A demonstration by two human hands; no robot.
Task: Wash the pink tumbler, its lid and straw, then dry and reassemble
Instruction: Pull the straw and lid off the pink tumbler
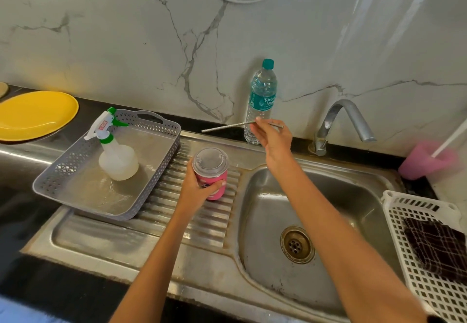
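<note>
Around: I see a grey tray (pixel 96 191) with a spray bottle (pixel 118 160) just left of the tumbler (pixel 217 178); a water bottle (pixel 261 95) stands behind the straw (pixel 227 126); tap (pixel 341 120) and sink (pixel 278 196) lie to the right.
Tumbler: upright on the drainboard (pixel 202 221), lid (pixel 210 160) on, between tray and sink.
Left grip (pixel 199 188): I have it wrapped round the tumbler's pink side.
Right grip (pixel 274 140): it pinches the straw nearer its right end, roughly level, above and behind the lid.
</note>
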